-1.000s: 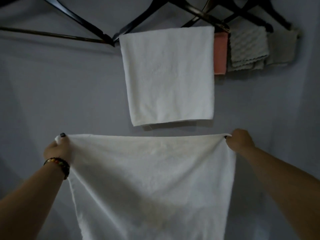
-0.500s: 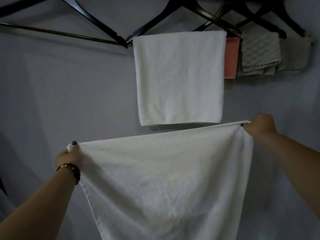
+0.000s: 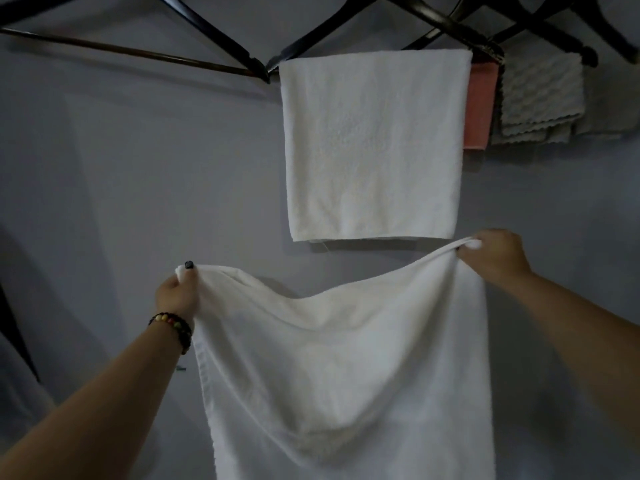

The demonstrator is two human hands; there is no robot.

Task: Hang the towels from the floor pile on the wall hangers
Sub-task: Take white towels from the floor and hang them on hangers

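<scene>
I hold a white towel (image 3: pixel 346 368) spread out in front of the wall. My left hand (image 3: pixel 176 292), with a bead bracelet at the wrist, pinches its top left corner. My right hand (image 3: pixel 495 258) grips the top right corner, a little higher. The towel's top edge sags between the hands and its lower part runs out of view. Above it, an empty black hanger (image 3: pixel 131 57) hangs at the upper left. Another white towel (image 3: pixel 374 147) hangs folded over the black hanger beside it (image 3: pixel 440 19).
Further right, a pink towel (image 3: pixel 479 105) and grey textured towels (image 3: pixel 540 98) hang on more black hangers (image 3: pixel 554 15). The grey wall (image 3: pixel 138 185) is behind everything. A dark slanted object (image 3: pixel 14 337) shows at the left edge.
The hands have come closer together, so the taut top edge now sags. The right hand has risen higher than the left, and the view has shifted.
</scene>
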